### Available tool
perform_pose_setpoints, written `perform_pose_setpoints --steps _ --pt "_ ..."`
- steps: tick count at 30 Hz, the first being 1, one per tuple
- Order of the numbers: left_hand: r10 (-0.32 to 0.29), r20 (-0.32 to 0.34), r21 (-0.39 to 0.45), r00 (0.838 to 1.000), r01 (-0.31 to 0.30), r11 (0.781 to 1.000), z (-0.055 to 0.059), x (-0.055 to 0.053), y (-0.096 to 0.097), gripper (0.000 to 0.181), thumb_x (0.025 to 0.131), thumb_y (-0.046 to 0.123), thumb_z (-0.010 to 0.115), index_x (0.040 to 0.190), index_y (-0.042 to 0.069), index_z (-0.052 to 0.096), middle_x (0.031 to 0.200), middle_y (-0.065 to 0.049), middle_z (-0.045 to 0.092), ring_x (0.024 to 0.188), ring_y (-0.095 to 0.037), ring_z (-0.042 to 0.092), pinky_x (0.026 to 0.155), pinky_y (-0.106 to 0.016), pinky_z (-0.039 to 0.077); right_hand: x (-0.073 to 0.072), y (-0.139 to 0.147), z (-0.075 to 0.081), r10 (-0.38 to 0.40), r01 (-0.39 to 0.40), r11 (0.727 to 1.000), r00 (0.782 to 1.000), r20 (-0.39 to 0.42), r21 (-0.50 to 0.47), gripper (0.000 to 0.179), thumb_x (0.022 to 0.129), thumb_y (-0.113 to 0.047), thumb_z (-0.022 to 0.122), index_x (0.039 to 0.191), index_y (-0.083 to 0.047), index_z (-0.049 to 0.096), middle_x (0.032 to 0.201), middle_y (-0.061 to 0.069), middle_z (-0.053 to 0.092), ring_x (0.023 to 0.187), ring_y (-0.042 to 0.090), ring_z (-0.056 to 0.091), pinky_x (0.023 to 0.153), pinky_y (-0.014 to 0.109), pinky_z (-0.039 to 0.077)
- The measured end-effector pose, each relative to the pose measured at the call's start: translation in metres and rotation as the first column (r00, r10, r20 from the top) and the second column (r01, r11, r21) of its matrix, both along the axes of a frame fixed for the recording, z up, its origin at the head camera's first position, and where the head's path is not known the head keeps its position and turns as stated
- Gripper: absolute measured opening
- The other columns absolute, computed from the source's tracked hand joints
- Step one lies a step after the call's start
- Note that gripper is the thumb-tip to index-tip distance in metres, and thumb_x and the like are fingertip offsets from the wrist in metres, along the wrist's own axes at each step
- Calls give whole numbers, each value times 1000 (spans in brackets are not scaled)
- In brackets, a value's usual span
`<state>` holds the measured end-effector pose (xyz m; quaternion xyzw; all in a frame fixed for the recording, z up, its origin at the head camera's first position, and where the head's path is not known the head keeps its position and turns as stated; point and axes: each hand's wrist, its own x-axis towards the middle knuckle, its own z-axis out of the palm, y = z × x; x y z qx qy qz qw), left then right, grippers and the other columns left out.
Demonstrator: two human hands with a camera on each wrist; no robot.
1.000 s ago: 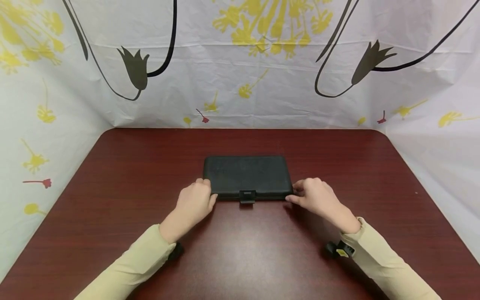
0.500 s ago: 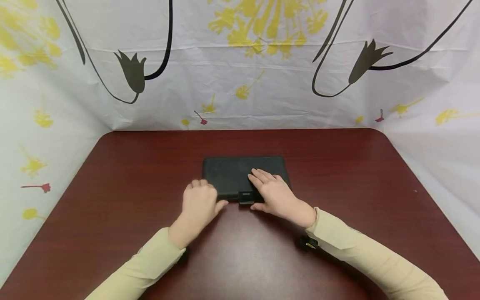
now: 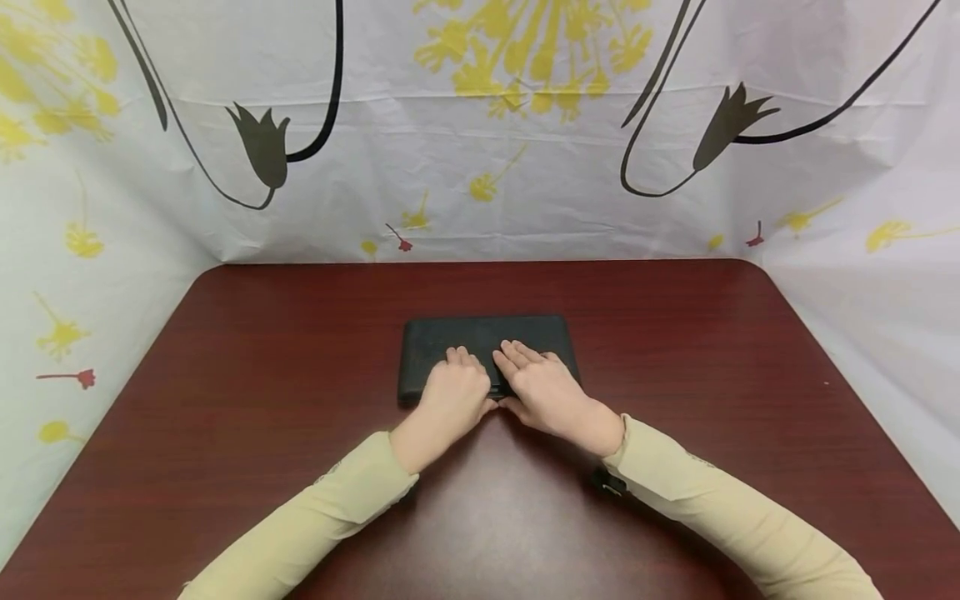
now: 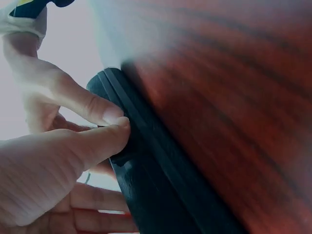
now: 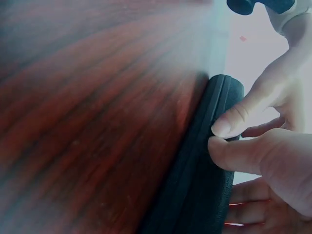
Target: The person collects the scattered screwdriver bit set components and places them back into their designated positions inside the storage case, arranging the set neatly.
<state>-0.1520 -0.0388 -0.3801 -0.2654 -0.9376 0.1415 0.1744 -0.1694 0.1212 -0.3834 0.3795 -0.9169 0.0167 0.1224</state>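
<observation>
A flat black hard case [image 3: 487, 330] lies closed on the table, its front edge toward me. My left hand [image 3: 453, 396] rests on the left-middle of its lid, fingers reaching forward over the top. Beside it my right hand [image 3: 551, 396] lies on the lid's right half with straight fingers. Both thumbs meet at the middle of the front edge and cover most of the latch. In the left wrist view the two thumb tips touch against the front of the case [image 4: 165, 195]. The right wrist view has the thumbs pressing there too, on the case's front side [image 5: 195, 195].
A dark red wood-grain table [image 3: 285, 358] carries the case. Behind it and along both sides hangs a white sheet [image 3: 390, 142] printed with yellow and grey flowers. A dark wrist device [image 3: 611, 481] shows under the right sleeve.
My right hand left the case's right front corner and went to the middle of the lid. My left hand then slid right from the left corner to join it. The case barely shifted.
</observation>
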Motion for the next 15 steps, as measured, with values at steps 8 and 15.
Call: perform_pose_setpoints --steps 8,15 --pt "-85 30 6 996 85 996 6 -10 1 36 70 53 74 78 17 76 69 -1 67 67 -19 62 54 -26 53 -1 -2 1 12 -13 1000 996 -87 -8 50 76 -25 77 115 4 63 116 19 63 107 29 61 67 41 54" --pt "-122 110 -22 986 125 992 10 -10 -1 28 78 46 72 79 18 76 65 2 65 60 -16 60 51 -25 52 -1 -3 -3 40 -43 999 989 -142 -21 40 77 -22 75 109 1 67 108 18 67 99 26 65 63 36 55"
